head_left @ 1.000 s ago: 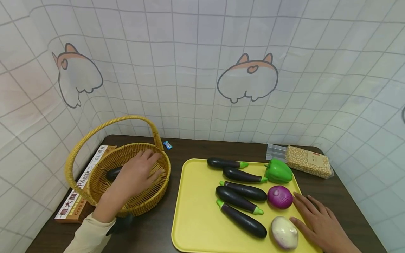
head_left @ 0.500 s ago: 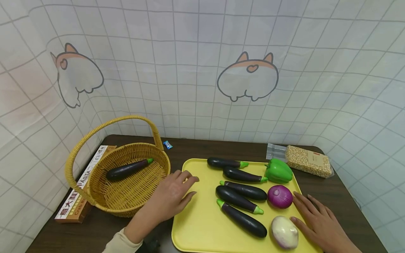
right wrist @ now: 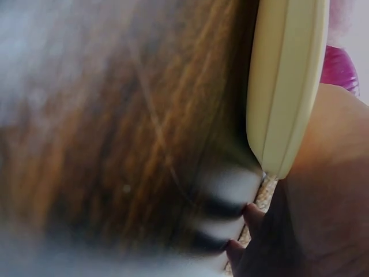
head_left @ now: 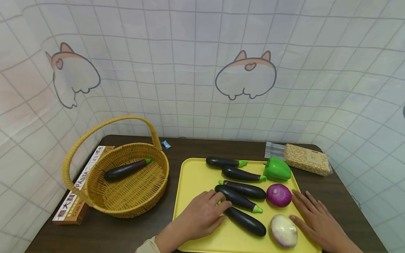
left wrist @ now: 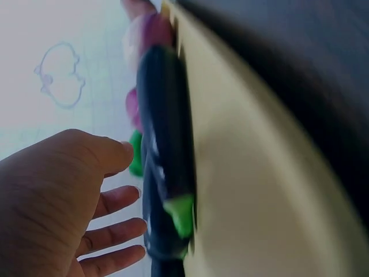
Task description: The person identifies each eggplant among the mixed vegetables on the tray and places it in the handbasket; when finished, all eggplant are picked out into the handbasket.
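Observation:
My left hand [head_left: 200,215] is over the yellow tray [head_left: 191,182] at the stem end of the nearest eggplant [head_left: 246,221]. In the left wrist view its thumb and fingers are spread, with a gap to that eggplant [left wrist: 164,121]. Several more dark eggplants [head_left: 235,198] lie behind it on the tray. My right hand [head_left: 319,219] rests at the tray's right edge, fingers extended, beside a purple onion [head_left: 279,195] and a white-and-purple round vegetable [head_left: 283,231]. Inside the wicker basket [head_left: 126,212] on the left lies one eggplant [head_left: 124,171].
A green bell pepper [head_left: 277,169] sits at the tray's back right corner. Behind it lies a clear bag of pale kernels [head_left: 307,159]. A pasta box [head_left: 73,205] is partly behind the basket, whose handle arches high. A small blue packet [head_left: 166,144] lies near the wall.
My left hand has moved right, out of the basket and across to the nearest eggplant on the tray. An eggplant stays behind in the basket. The right hand has kept its place.

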The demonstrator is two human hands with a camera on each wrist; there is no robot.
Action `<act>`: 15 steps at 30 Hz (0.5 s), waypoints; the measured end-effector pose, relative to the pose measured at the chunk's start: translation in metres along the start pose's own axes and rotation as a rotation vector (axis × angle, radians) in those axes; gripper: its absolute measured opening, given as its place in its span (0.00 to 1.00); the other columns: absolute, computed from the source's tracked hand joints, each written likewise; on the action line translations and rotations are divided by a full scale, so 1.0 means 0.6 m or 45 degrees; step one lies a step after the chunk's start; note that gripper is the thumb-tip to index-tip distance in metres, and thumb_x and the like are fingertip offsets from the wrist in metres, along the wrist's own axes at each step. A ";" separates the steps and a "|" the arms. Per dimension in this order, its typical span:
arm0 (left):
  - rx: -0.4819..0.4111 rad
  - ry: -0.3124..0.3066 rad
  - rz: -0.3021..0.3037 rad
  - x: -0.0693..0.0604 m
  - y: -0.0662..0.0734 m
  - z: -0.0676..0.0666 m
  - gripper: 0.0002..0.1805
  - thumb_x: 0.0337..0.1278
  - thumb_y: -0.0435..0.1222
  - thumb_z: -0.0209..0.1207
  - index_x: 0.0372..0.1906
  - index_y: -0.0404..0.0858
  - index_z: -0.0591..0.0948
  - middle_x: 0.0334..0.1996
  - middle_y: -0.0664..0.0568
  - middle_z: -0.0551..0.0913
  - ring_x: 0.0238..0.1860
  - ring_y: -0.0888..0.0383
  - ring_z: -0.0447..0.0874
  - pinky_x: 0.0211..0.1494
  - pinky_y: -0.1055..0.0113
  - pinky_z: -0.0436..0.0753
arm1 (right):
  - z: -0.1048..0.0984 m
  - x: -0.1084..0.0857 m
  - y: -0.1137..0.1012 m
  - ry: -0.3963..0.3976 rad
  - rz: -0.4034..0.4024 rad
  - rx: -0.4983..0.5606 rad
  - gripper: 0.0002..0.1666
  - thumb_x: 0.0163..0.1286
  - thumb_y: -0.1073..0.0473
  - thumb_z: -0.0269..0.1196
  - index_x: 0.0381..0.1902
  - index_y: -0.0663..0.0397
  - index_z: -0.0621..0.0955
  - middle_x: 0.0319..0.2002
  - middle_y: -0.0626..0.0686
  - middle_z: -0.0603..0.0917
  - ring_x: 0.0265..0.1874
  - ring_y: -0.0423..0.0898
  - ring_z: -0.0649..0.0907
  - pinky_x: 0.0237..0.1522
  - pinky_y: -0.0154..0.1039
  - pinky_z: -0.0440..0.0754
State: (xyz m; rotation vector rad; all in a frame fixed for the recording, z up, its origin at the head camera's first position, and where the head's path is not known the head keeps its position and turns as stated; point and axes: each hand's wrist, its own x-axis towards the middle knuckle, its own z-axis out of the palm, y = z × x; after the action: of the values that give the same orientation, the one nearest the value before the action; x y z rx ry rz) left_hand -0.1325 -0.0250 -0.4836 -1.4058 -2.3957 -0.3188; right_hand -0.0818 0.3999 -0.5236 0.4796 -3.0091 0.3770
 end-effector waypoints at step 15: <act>0.076 -0.095 0.118 0.032 0.041 0.033 0.27 0.67 0.55 0.67 0.66 0.52 0.81 0.44 0.56 0.70 0.39 0.59 0.64 0.43 0.68 0.71 | 0.001 0.002 0.000 -0.005 -0.004 0.011 0.43 0.82 0.42 0.59 0.86 0.47 0.59 0.81 0.57 0.62 0.81 0.65 0.51 0.77 0.62 0.34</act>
State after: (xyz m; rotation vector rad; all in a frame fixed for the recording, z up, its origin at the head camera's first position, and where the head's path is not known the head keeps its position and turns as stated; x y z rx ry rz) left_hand -0.1232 0.0095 -0.4938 -1.5210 -2.3684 -0.1731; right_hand -0.0829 0.3995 -0.5243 0.4861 -3.0112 0.3896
